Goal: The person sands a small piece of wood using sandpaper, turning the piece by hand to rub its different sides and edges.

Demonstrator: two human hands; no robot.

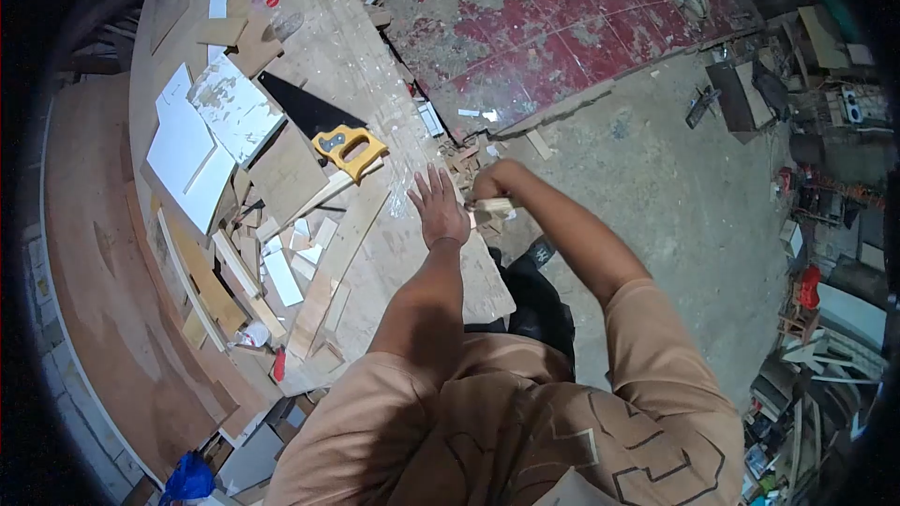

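My left hand (442, 214) lies flat near the edge of the wooden workbench (375, 253), its fingers spread. Just past that edge, my right hand (487, 184) is bent down at the wrist with its fingers curled and mostly hidden. A short pale piece of wood (495, 209) shows beside both hands, sticking out over the edge. Whether the right hand grips it or something else I cannot make out. The handsaw (351, 150), with a yellow handle and black blade, rests on the bench ahead of my left hand.
White boards (187, 145), a paint-marked panel (234, 108) and wood offcuts (281, 272) cover the bench's left side. A plastic bottle (286, 26) lies farther back. Beyond the edge are wood scraps on concrete floor (619, 169) and red tiles (562, 28). Clutter lines the right.
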